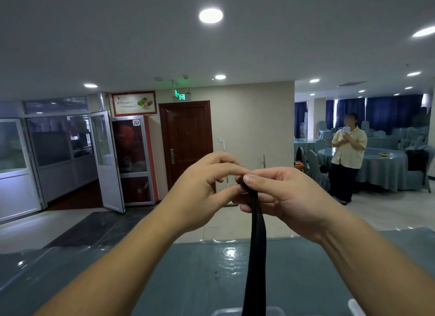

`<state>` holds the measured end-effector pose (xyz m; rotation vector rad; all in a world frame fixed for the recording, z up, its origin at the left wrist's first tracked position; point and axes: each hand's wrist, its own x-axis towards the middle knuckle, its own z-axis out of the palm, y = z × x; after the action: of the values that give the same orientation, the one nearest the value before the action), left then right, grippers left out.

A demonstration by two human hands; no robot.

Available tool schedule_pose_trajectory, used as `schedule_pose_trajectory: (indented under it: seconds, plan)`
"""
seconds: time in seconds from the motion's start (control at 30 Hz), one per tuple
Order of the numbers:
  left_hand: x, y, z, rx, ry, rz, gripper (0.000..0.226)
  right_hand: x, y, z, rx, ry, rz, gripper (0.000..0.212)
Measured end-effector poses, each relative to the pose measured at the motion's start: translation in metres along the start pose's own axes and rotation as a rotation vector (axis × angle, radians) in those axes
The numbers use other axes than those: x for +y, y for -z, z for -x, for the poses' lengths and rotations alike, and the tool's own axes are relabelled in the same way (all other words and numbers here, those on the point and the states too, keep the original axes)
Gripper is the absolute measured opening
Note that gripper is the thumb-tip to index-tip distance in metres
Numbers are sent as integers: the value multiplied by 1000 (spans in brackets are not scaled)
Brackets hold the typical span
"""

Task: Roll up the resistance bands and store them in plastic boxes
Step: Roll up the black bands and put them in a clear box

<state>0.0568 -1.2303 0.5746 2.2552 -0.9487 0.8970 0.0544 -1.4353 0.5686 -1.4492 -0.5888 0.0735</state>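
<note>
In the head view, both hands are raised above a table covered in blue-grey cloth, and the right hand pinches the rolled top end of a black resistance band under its thumb. The left hand curls its fingers against that same small roll, while the band's loose length hangs straight down to a clear plastic box at the bottom edge.

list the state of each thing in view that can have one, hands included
black band: top end rolled a little, the rest hangs straight down
left hand: fingers curled, pinching the rolled end
right hand: thumb on top of the roll, pinching it
plastic box: at the bottom edge, on the table, no lid seen
brown door: closed
glass door: swung open
ceiling lamp: on
</note>
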Motion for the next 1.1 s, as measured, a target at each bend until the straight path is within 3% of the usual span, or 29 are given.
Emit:
schedule_pose_trajectory:
  seconds: [0.13, 0.2, 0.37, 0.6, 0.93, 1.1]
  plan:
    - [0, -4, 2, 225, 6, 33, 20, 13, -11, -4, 162, 124, -109, 30]
    - [0, -6, 4, 347, 29, 13, 16, 20, -14, -4, 258, 168, -135, 21]
    - [1, -16, 9, 501, 24, -34, 8, 27, -26, -5, 329, 257, -162, 17]
    - [-2, -25, 13, 436, 2, -154, 16, 30, -27, -6, 327, 199, -283, 17]
    - [-5, -17, 13, 32, 9, -74, 44, 31, -5, -5, 366, 192, -118, 10]
    - [-6, -19, 11, 182, -50, -125, 28, 36, -8, -5, 338, 208, -161, 17]
